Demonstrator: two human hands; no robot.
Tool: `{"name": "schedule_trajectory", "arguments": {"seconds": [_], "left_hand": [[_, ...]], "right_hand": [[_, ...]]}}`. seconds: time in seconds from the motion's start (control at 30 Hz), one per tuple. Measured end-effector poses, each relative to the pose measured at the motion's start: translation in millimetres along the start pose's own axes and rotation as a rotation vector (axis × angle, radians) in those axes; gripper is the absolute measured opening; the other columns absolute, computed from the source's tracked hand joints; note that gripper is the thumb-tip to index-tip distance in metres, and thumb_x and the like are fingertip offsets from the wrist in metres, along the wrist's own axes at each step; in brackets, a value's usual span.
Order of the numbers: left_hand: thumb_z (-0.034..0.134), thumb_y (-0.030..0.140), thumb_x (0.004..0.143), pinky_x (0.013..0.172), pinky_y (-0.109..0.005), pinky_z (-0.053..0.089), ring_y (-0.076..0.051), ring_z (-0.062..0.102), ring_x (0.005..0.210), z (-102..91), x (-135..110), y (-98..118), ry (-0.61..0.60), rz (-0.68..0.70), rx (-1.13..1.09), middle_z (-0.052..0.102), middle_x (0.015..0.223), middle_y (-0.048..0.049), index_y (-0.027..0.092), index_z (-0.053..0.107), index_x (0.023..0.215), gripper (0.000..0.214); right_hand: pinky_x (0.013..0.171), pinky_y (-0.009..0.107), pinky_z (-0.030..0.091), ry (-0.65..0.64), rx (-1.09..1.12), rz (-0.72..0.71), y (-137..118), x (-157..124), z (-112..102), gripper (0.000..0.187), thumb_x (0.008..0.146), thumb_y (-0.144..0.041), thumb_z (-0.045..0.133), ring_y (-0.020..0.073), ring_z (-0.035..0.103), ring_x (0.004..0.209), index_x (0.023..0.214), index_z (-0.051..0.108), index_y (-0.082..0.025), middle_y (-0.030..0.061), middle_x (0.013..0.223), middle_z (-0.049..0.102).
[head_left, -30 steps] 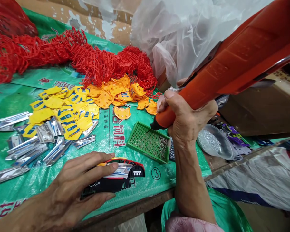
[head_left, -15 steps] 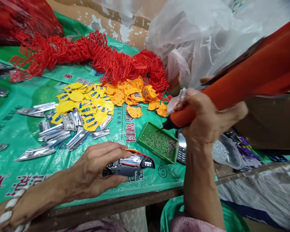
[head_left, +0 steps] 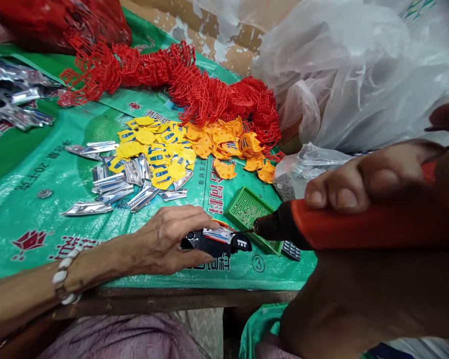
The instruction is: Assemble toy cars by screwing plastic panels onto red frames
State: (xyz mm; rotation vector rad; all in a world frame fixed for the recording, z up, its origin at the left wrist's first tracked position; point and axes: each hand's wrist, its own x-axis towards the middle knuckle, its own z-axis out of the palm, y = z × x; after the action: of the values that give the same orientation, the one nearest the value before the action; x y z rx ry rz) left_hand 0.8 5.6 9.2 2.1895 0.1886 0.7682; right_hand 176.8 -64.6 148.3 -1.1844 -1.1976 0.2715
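Note:
My left hand [head_left: 168, 242] is closed on a black-and-silver plastic toy part [head_left: 224, 247], pressing it on the green sheet near the table's front edge. In my right hand [head_left: 374, 172] is an orange electric screwdriver [head_left: 351, 227], lying nearly level. Its thin bit points left, and the tip meets the toy part's right end; whether a screw is on it I cannot make out. Just behind the part stands a green perforated screw tray [head_left: 264, 243] with small screws in it. The screwdriver's nose overlaps the tray from my viewpoint.
Silver pieces [head_left: 112, 193], yellow pieces [head_left: 145, 137] and orange pieces [head_left: 224, 169] lie in heaps behind my left hand. A long pile of red plastic frames [head_left: 224, 99] stretches across the back. Clear plastic bags [head_left: 344, 89] fill the back right. More silver parts [head_left: 18, 97] lie far left.
My right hand has brought the screwdriver from above the screw tray down and toward me, its bit now at the toy part. My left hand keeps its hold. The view has shifted left.

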Motion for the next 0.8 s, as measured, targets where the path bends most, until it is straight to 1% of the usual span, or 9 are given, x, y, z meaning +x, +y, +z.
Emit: {"name": "schedule_trajectory", "arguments": {"seconds": [0.07,0.13,0.23,0.33,0.43,0.57,0.63,0.7,0.8], "left_hand": [[0.059,0.043,0.098,0.085,-0.034,0.055,-0.022,0.069,0.099,1.2,-1,-1,0.008,-0.007,0.001,0.072,0.110,-0.0114,0.015,0.062,0.124,0.039],[0.058,0.044,0.098,0.084,-0.034,0.055,-0.022,0.068,0.098,1.9,-2,-2,0.010,-0.010,0.000,0.072,0.110,-0.0110,0.015,0.062,0.125,0.039],[0.057,0.045,0.099,0.083,-0.034,0.054,-0.022,0.068,0.097,1.8,-2,-2,0.016,-0.001,-0.001,0.072,0.108,-0.0106,0.015,0.062,0.125,0.040],[0.056,0.043,0.099,0.085,-0.034,0.054,-0.022,0.068,0.098,0.3,0,-1,0.006,0.006,0.016,0.072,0.109,-0.0110,0.015,0.061,0.126,0.039],[0.056,0.042,0.100,0.086,-0.035,0.054,-0.022,0.068,0.099,-2.1,1,2,-0.009,0.000,0.035,0.072,0.109,-0.0114,0.014,0.061,0.125,0.039],[0.058,0.041,0.099,0.085,-0.035,0.055,-0.023,0.068,0.098,-5.7,3,4,-0.032,0.002,0.043,0.072,0.107,-0.0127,0.012,0.061,0.124,0.039],[0.059,0.040,0.099,0.086,-0.036,0.056,-0.023,0.069,0.099,-6.8,4,5,-0.050,-0.002,0.048,0.073,0.107,-0.0131,0.011,0.061,0.124,0.039],[0.058,0.040,0.099,0.086,-0.036,0.056,-0.023,0.068,0.098,-6.9,4,6,-0.059,-0.008,0.049,0.073,0.107,-0.0127,0.012,0.061,0.124,0.038],[0.057,0.042,0.099,0.085,-0.035,0.056,-0.022,0.069,0.097,-6.7,4,6,-0.026,0.001,0.042,0.073,0.106,-0.0116,0.013,0.062,0.123,0.037]], "right_hand": [[0.037,0.036,0.037,0.033,0.080,0.017,3,-3,3,0.026,0.082,-0.051,0.062,0.0160,0.051,0.051,0.068,0.059,-0.029,-0.0008,0.061,0.048],[0.037,0.036,0.035,0.058,0.095,-0.025,4,-4,5,0.026,0.083,-0.051,0.061,0.0163,0.050,0.052,0.070,0.061,-0.029,0.0000,0.062,0.047],[0.039,0.037,0.036,0.046,0.087,-0.054,2,-4,7,0.022,0.084,-0.049,0.061,0.0155,0.049,0.052,0.073,0.064,-0.030,-0.0004,0.062,0.045],[0.037,0.037,0.037,0.067,0.109,0.003,-1,-2,9,0.017,0.080,-0.040,0.062,0.0145,0.049,0.048,0.067,0.065,-0.029,-0.0007,0.057,0.047],[0.035,0.036,0.036,0.197,0.160,0.104,-5,1,14,0.012,0.068,-0.027,0.064,0.0124,0.046,0.044,0.057,0.062,-0.027,-0.0018,0.054,0.044],[0.035,0.032,0.037,0.358,0.193,0.188,-8,3,20,0.004,0.060,-0.019,0.061,0.0083,0.039,0.043,0.060,0.063,-0.022,-0.0049,0.054,0.039],[0.035,0.033,0.038,0.337,0.169,0.184,-8,3,20,0.005,0.059,-0.021,0.060,0.0089,0.040,0.042,0.055,0.060,-0.023,-0.0041,0.053,0.039],[0.033,0.035,0.038,0.264,0.127,0.171,-8,1,17,0.008,0.062,-0.025,0.063,0.0110,0.043,0.041,0.054,0.060,-0.026,-0.0033,0.052,0.040],[0.033,0.037,0.041,0.145,0.076,0.159,-8,-2,13,0.006,0.074,-0.037,0.067,0.0151,0.047,0.039,0.068,0.067,-0.034,-0.0033,0.051,0.044]]}}
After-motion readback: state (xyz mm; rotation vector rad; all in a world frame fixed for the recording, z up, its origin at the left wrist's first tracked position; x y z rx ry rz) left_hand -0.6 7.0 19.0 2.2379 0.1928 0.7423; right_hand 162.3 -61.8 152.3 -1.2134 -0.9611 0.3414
